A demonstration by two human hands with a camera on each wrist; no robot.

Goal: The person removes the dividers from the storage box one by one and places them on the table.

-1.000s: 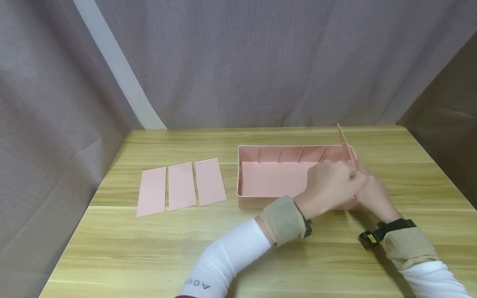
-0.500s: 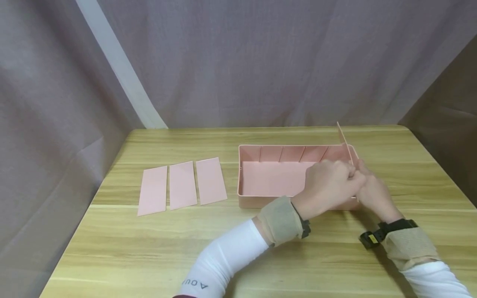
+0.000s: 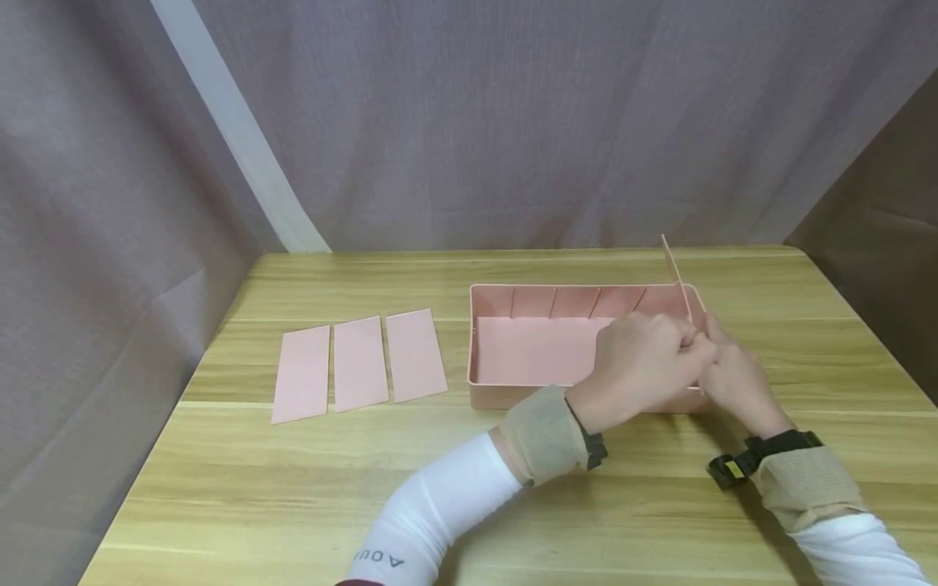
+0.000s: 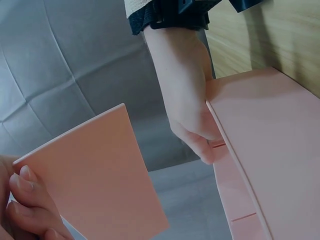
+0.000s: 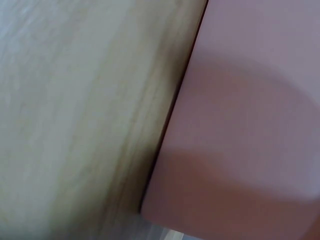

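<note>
A pink rectangular tray box (image 3: pixel 542 398) sits on the table, its inner walls lined with upright ribs. Over its right end, a flat pink divider panel (image 3: pixel 675 273) stands on edge, its top above the rim. My left hand (image 3: pixel 637 358) pinches this divider; in the left wrist view its curled fingers (image 4: pixel 30 200) lie against the divider's lower left corner. At the box's right end wall, my right hand (image 3: pixel 736 382) grips the rim; in the head view the left hand partly covers it. Only the box's outer side (image 5: pixel 250 125) fills the right wrist view.
To the left of the box, 3 pink divider panels lie flat in a row: the left one (image 3: pixel 302 374), the middle one (image 3: pixel 360 364) and the right one (image 3: pixel 416 356). A grey curtain (image 3: pixel 469 122) hangs behind the wooden table (image 3: pixel 293 505).
The divider in my left hand has risen slightly. My left hand and forearm have shifted a little leftward. My right hand stays at the box's end.
</note>
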